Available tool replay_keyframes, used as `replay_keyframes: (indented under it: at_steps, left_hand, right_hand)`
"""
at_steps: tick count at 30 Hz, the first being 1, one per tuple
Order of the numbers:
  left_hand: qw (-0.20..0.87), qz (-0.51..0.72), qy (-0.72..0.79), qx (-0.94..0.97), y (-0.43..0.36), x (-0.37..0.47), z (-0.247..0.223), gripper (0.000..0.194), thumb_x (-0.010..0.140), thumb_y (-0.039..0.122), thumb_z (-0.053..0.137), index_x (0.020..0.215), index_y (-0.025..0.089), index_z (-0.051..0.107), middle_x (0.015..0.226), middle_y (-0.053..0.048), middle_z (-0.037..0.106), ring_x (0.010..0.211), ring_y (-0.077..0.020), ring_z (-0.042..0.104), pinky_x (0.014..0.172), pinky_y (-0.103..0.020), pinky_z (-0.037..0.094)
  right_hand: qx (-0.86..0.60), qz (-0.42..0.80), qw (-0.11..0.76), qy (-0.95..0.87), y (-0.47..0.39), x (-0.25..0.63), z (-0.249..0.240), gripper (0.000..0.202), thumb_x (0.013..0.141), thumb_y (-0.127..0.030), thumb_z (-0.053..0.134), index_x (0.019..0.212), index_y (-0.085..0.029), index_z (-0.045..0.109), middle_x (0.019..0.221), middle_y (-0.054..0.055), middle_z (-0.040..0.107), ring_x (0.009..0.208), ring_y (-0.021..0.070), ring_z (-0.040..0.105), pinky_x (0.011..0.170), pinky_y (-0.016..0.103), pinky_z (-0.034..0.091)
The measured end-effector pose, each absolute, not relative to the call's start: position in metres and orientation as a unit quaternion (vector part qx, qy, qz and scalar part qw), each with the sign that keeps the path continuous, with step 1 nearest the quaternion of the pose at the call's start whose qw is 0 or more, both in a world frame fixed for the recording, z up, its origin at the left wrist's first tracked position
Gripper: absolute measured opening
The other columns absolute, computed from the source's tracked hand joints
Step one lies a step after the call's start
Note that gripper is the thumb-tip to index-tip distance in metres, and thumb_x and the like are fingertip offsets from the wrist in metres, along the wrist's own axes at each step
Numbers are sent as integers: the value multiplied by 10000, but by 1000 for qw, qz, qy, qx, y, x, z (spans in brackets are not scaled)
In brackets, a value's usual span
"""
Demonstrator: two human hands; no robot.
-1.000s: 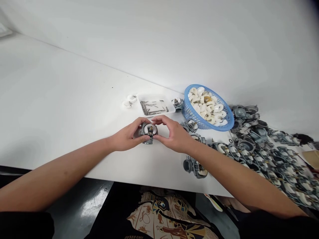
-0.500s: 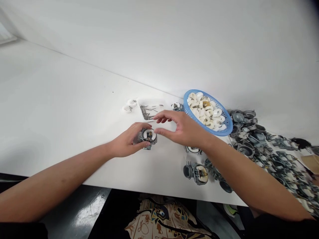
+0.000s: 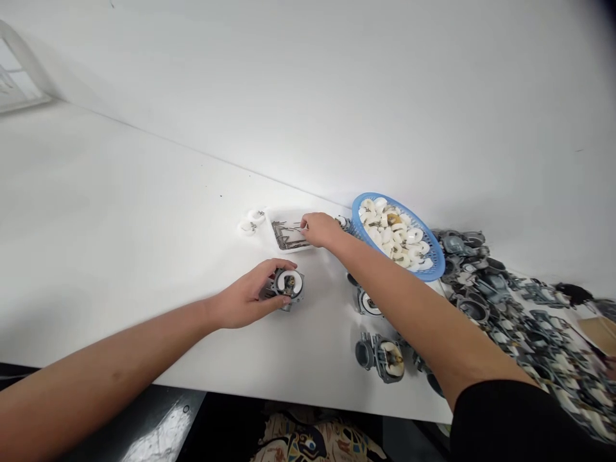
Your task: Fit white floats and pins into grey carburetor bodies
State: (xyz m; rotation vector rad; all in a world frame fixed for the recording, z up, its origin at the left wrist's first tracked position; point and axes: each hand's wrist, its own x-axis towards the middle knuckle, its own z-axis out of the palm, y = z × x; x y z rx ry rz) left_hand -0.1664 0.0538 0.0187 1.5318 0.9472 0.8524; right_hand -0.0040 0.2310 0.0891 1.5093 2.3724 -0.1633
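My left hand (image 3: 250, 295) is wrapped round a grey metal carburetor (image 3: 297, 294) on the white table, thumb on the near side and fingers on the far side. Its open bowl side faces up, showing a white plastic float (image 3: 297, 278) and a brass part. Up and to the right, my right hand (image 3: 320, 230) reaches into a small white tray (image 3: 272, 236) of thin metal pins (image 3: 283, 240). Its fingertips are pinched together at the tray's right side; whatever is between them is too small to make out. Two white floats (image 3: 248, 228) lie left of the tray.
A blue basket (image 3: 437, 269) full of white floats stands by the wall. More carburetors (image 3: 389, 359) sit under and beside my right forearm. A large heap of carburetors (image 3: 534, 340) covers the table's right side, with a cardboard piece (image 3: 599, 333) at its edge.
My right hand has moved from beside the carburetor, fingers apart, up to the pin tray, where its fingertips have closed. My left hand still holds the carburetor. The view has tilted slightly upward.
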Motion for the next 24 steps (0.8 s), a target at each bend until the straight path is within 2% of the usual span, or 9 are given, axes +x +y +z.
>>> replay_keyframes:
  at_steps: [6, 10, 17, 21, 24]
  left_hand:
    - [539, 355, 407, 647, 54, -166, 17, 543, 946, 408, 641, 1414, 252, 416, 1218, -113, 584, 983, -221, 615, 808, -380, 559]
    - [543, 356, 402, 646, 55, -166, 20, 508, 957, 430, 631, 1387, 242, 437, 1161, -100, 591, 962, -215, 613, 785, -362, 552]
    - [548, 345, 410, 643, 57, -167, 20, 515, 953, 454, 634, 1379, 242, 436, 1129, -93, 618, 927, -210, 615, 780, -369, 543]
    - [540, 349, 418, 642, 57, -167, 18, 522, 946, 445, 645, 1383, 246, 442, 1083, -81, 625, 879, -199, 620, 768, -376, 550]
    - [544, 367, 407, 635, 57, -167, 16, 514, 936, 445, 659, 1369, 253, 457, 1084, -81, 622, 891, -205, 626, 779, -390, 569]
  right_hand:
    - [525, -64, 196, 826, 236, -7, 87, 222, 959, -271, 588, 1097, -195, 744, 1193, 118, 739, 1055, 239, 690, 795, 281, 506]
    - [502, -66, 220, 834, 235, -8, 88, 265, 970, -255, 543, 1113, -125, 725, 1153, 180, 736, 1030, 267, 700, 795, 306, 507]
    - [491, -50, 204, 846, 226, -3, 90, 288, 987, -258, 448, 1083, -102, 670, 1182, 211, 697, 1033, 306, 670, 799, 354, 489]
    - [480, -61, 155, 861, 211, 5, 111, 306, 1018, -310, 337, 903, -185, 591, 987, 108, 704, 789, 217, 607, 664, 326, 420]
    - [440, -105, 81, 888, 187, 18, 135, 316, 997, -272, 337, 691, -207, 389, 711, 24, 568, 598, 156, 422, 563, 324, 297]
